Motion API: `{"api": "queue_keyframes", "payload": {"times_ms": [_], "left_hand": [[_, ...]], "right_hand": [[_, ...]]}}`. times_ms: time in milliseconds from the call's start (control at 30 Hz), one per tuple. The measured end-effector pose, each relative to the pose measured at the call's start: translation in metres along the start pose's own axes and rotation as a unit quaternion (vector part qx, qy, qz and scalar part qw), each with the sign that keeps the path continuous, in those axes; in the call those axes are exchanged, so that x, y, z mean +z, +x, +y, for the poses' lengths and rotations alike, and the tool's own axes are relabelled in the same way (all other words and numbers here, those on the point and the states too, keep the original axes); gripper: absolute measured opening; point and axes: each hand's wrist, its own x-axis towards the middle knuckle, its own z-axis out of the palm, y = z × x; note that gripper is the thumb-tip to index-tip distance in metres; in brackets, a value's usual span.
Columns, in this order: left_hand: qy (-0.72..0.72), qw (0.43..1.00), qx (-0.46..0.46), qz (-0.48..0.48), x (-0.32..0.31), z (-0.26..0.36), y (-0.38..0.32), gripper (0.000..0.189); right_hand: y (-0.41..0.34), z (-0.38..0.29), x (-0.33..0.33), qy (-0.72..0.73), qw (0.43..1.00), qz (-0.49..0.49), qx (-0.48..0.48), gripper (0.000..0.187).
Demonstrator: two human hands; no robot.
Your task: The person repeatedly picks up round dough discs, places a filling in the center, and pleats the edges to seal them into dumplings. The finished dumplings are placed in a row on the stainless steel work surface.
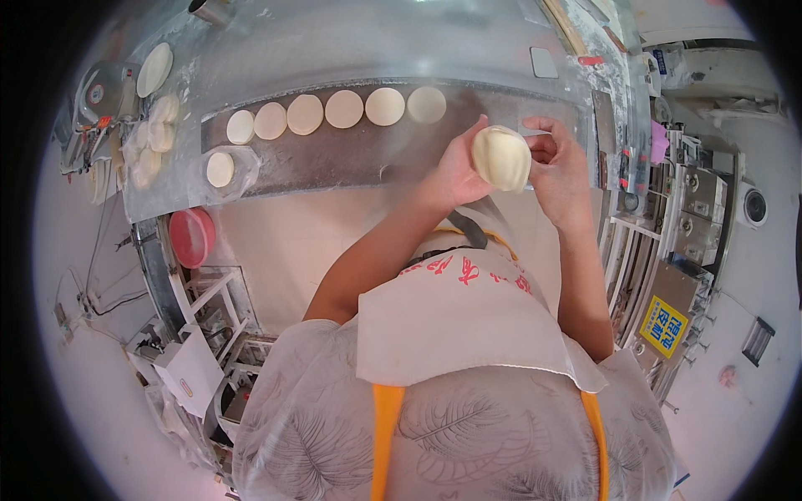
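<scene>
A pale, rounded piece of dough (500, 156) is raised over the near edge of the worktop, its surface softly folded. My left hand (460, 166) holds it from the left, thumb up along its side. At its right edge, the curled fingers of my right hand (559, 166) grip the dough, with the index finger raised; part of that contact is hidden. Beyond my hands, several flat dough rounds (344, 109) lie in a row across a dark board (326, 160). Another dough round (220, 170) sits on a clear plastic sheet (249, 166) at the board's left end.
Plastic-wrapped dough rounds (150, 164) and a kitchen scale (100, 94) stand at the left. A metal cylinder (210, 11) is at the back. Toward the right lie a pale rectangular plate (544, 62) and a wooden stick (564, 26). A red basin (192, 238) sits below the table's left end.
</scene>
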Motion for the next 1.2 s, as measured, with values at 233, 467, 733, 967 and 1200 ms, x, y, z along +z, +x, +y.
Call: {"api": "queue_keyframes", "payload": {"times_ms": [233, 467, 733, 967, 1200], "left_hand": [[0.029, 0.998, 0.013, -0.06, 0.005, -0.006, -0.005, 0.072], [-0.025, 0.998, 0.006, 0.053, 0.019, -0.011, -0.016, 0.084], [0.425, 0.892, 0.148, 0.042, 0.068, -0.026, -0.06, 0.065], [0.677, 0.673, 0.223, 0.196, 0.107, -0.038, -0.071, 0.045], [0.735, 0.593, 0.275, 0.182, 0.11, -0.039, -0.08, 0.051]], "right_hand": [[-0.002, -0.009, -0.003, 0.191, 0.979, -0.046, 0.052, 0.048], [0.002, 0.044, -0.009, -0.063, 0.996, 0.066, 0.0, 0.049], [-0.023, 0.019, -0.008, 0.077, 0.992, 0.026, -0.098, 0.049], [-0.031, 0.026, -0.018, 0.129, 0.974, 0.003, -0.185, 0.052], [-0.04, 0.026, -0.019, 0.137, 0.958, 0.005, -0.253, 0.051]]}}
